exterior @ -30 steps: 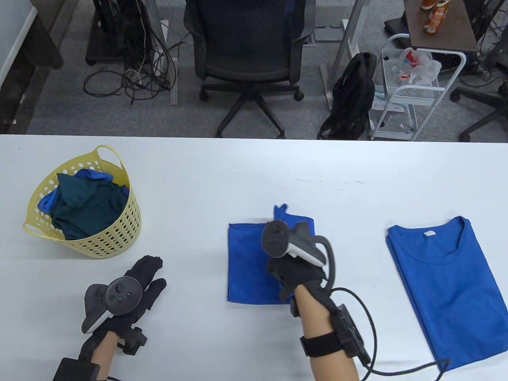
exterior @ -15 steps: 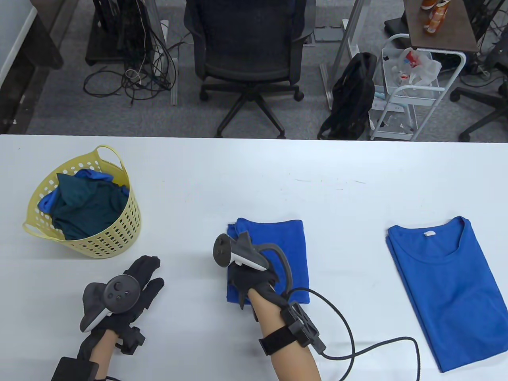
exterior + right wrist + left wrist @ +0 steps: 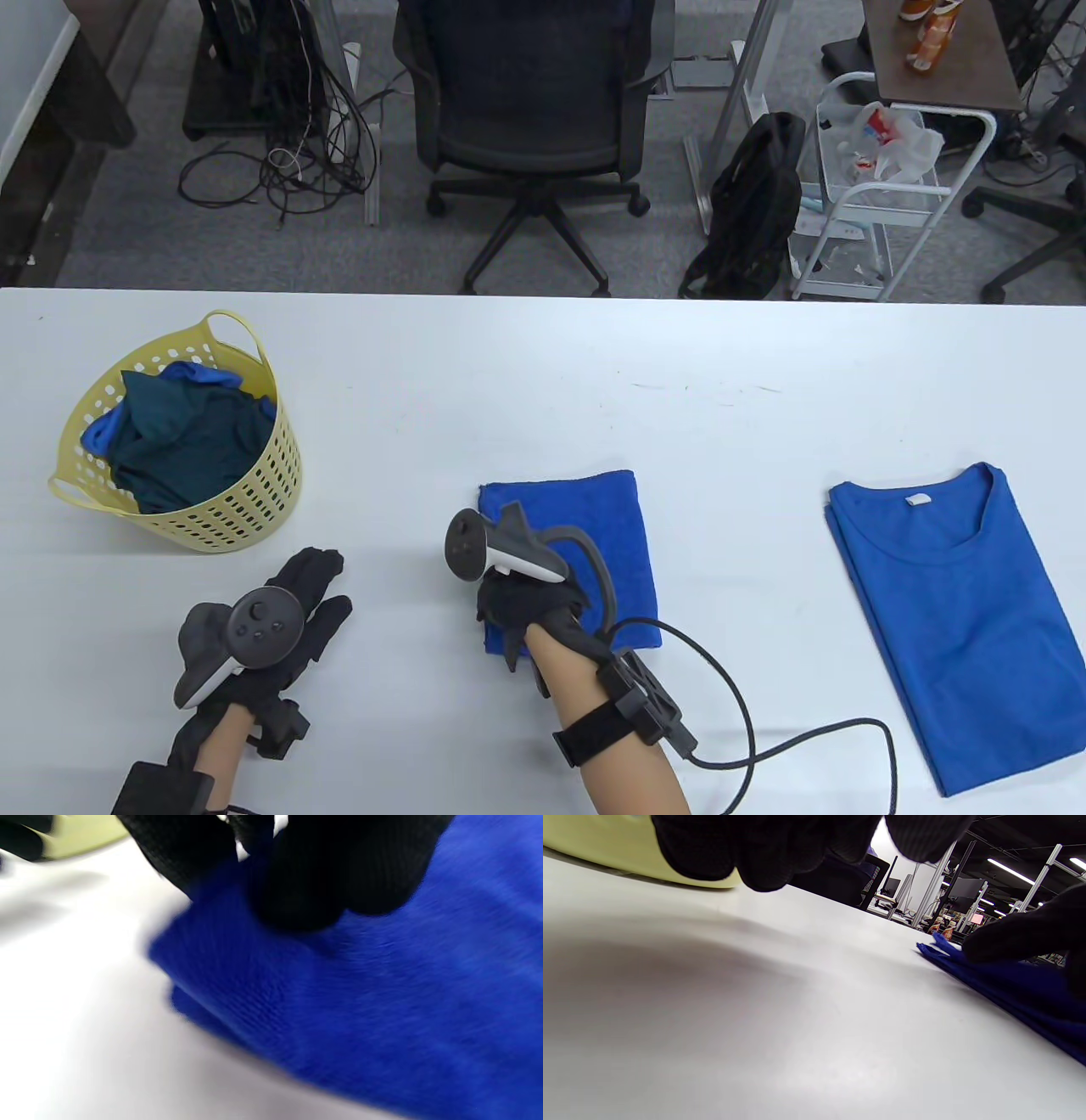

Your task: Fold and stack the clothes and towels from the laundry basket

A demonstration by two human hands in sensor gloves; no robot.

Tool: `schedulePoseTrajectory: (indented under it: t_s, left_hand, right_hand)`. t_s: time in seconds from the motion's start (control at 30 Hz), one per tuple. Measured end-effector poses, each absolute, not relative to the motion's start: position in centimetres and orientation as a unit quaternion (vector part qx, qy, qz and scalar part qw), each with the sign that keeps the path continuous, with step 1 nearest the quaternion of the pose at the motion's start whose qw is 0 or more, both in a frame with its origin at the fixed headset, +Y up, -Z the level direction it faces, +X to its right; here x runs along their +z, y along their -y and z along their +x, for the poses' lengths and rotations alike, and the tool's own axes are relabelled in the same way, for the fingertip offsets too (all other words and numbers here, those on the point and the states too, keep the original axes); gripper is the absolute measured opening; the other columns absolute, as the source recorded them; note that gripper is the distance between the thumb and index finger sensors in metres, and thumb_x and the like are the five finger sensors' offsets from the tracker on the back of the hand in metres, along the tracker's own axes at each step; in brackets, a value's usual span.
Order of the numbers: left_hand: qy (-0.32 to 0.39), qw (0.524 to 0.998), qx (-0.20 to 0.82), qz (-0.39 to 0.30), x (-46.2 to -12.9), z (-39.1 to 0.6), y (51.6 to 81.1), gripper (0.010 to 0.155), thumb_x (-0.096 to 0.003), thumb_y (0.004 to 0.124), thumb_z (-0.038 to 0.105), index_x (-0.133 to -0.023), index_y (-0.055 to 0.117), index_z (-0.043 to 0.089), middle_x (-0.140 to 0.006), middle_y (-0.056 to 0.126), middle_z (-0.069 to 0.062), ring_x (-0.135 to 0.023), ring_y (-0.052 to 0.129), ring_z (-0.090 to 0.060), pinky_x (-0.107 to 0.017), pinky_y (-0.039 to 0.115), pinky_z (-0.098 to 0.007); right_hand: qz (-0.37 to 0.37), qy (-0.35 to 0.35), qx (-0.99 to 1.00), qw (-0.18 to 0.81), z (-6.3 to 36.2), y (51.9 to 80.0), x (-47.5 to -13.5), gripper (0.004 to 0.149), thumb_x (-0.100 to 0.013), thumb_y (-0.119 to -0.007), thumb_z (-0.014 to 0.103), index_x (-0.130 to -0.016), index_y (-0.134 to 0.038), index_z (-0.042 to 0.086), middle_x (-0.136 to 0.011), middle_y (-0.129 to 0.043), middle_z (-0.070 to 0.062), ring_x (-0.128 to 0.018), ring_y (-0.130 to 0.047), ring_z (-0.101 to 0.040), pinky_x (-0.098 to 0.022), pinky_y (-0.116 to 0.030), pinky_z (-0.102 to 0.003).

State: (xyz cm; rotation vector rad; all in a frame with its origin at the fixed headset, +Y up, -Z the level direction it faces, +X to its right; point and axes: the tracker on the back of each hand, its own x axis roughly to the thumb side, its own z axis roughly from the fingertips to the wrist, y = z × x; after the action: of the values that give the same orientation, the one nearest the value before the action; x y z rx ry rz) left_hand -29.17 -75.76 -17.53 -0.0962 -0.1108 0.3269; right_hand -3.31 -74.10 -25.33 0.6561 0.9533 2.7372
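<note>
A folded blue towel [image 3: 594, 535] lies flat on the white table [image 3: 526, 382], near the front middle. My right hand [image 3: 502, 604] is at the towel's left edge and grips it there; the right wrist view shows its fingers [image 3: 297, 878] curled onto the blue cloth [image 3: 382, 993]. My left hand [image 3: 327, 586] rests flat on the table, fingers stretched out and empty, to the left of the towel. A yellow laundry basket [image 3: 246, 501] at the left holds dark teal and blue clothes [image 3: 178, 433]. A folded blue T-shirt [image 3: 959, 611] lies at the right.
The left wrist view shows the basket's wall [image 3: 594, 849] behind my left fingers [image 3: 763, 849], and the towel's edge [image 3: 1009, 993] under my right hand [image 3: 1022, 933]. A cable [image 3: 764, 747] trails from my right wrist. An office chair [image 3: 534, 110] stands beyond the table's far edge.
My right hand carried the towel's right half over to the left, folding it in half. It then settled at the left edge and the towel shifted slightly left. The left hand stayed put.
</note>
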Motion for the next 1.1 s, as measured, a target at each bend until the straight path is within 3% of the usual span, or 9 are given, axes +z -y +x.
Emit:
schedulePoseTrajectory:
  t_s: [0.23,0.47,0.6,0.73,0.8,0.83,0.93,1.0,1.1]
  left_hand:
    - [0.053,0.971,0.216,-0.092,-18.6,-28.0,74.9,0.068,-0.0584,0.070,0.053,-0.118,0.058,0.022,-0.121,0.063,-0.022,-0.101,0.081,-0.041,-0.070,0.075,-0.057]
    - [0.032,0.931,0.296,-0.210,-26.7,-18.9,75.2,0.074,-0.0591,0.071,0.054,-0.121,0.051,0.018,-0.123,0.055,-0.027,-0.102,0.076,-0.046,-0.071,0.072,-0.058]
    - [0.010,0.949,0.223,-0.221,-30.5,-14.5,76.5,0.085,-0.0570,0.075,0.052,-0.124,0.037,0.015,-0.124,0.042,-0.034,-0.104,0.066,-0.051,-0.072,0.068,-0.062]
    - [0.003,0.961,0.135,-0.240,-33.0,-12.4,77.2,0.099,-0.0530,0.082,0.047,-0.124,0.021,0.016,-0.124,0.023,-0.039,-0.109,0.050,-0.056,-0.073,0.061,-0.069]
    - [0.014,0.955,0.090,-0.284,-33.8,-11.7,77.6,0.108,-0.0514,0.086,0.043,-0.121,0.008,0.018,-0.121,0.010,-0.042,-0.110,0.038,-0.060,-0.073,0.055,-0.073]
    - [0.025,0.947,0.062,-0.313,-34.1,-11.5,77.7,0.112,-0.0517,0.085,0.044,-0.118,-0.001,0.018,-0.119,0.003,-0.043,-0.109,0.032,-0.063,-0.073,0.052,-0.075]
    - [0.046,0.931,0.049,-0.359,-34.9,-11.0,77.6,0.120,-0.0522,0.086,0.041,-0.110,-0.017,0.019,-0.112,-0.015,-0.042,-0.106,0.020,-0.069,-0.072,0.047,-0.080]
    - [0.060,0.922,0.028,-0.380,-34.9,-10.6,77.6,0.112,-0.0535,0.084,0.040,-0.116,-0.007,0.022,-0.111,-0.016,-0.043,-0.101,0.011,-0.072,-0.071,0.043,-0.080]
    - [0.087,0.942,0.022,-0.323,-34.3,-10.3,76.9,0.075,-0.0517,0.086,0.043,-0.115,0.045,0.039,-0.120,0.000,-0.038,-0.099,0.008,-0.070,-0.070,0.039,-0.079]
  right_hand:
    - [0.088,-0.188,0.965,0.158,5.5,69.5,-27.6,0.048,-0.067,-0.069,0.025,-0.110,-0.065,0.006,-0.112,-0.062,-0.027,-0.080,-0.086,-0.042,-0.056,-0.078,-0.057]
    - [-0.089,-0.223,0.955,0.173,10.9,74.8,-31.8,0.076,-0.069,-0.059,0.040,-0.118,-0.030,-0.010,-0.114,-0.027,-0.044,-0.095,-0.049,-0.068,-0.065,-0.057,-0.074]
    - [-0.138,-0.177,0.952,0.211,11.6,76.8,-32.7,0.084,-0.065,-0.065,0.045,-0.116,-0.034,-0.014,-0.112,-0.025,-0.047,-0.093,-0.037,-0.071,-0.065,-0.050,-0.076]
    - [-0.132,-0.173,0.957,0.193,11.5,77.3,-33.5,0.080,-0.058,-0.081,0.038,-0.113,-0.047,-0.010,-0.113,-0.027,-0.046,-0.092,-0.030,-0.073,-0.065,-0.043,-0.079]
    - [-0.101,-0.151,0.962,0.205,11.5,77.0,-33.6,0.052,-0.055,-0.085,0.028,-0.099,-0.071,0.006,-0.114,-0.035,-0.042,-0.093,-0.035,-0.072,-0.064,-0.045,-0.080]
    - [-0.077,-0.140,0.961,0.224,11.6,76.6,-33.4,0.040,-0.053,-0.087,0.024,-0.090,-0.077,0.011,-0.114,-0.047,-0.036,-0.094,-0.042,-0.069,-0.064,-0.048,-0.079]
    - [0.028,-0.146,0.945,0.292,12.0,74.7,-32.6,0.039,-0.053,-0.085,0.021,-0.090,-0.074,0.017,-0.109,-0.065,-0.031,-0.093,-0.069,-0.059,-0.064,-0.060,-0.074]
    - [0.079,-0.137,0.938,0.308,12.1,72.9,-31.7,0.040,-0.053,-0.084,0.019,-0.091,-0.072,0.018,-0.100,-0.080,-0.018,-0.087,-0.084,-0.044,-0.063,-0.068,-0.069]
    - [0.129,-0.117,0.935,0.308,12.2,70.3,-29.9,0.044,-0.052,-0.086,0.020,-0.094,-0.071,0.019,-0.092,-0.086,-0.012,-0.080,-0.090,-0.036,-0.063,-0.069,-0.068]
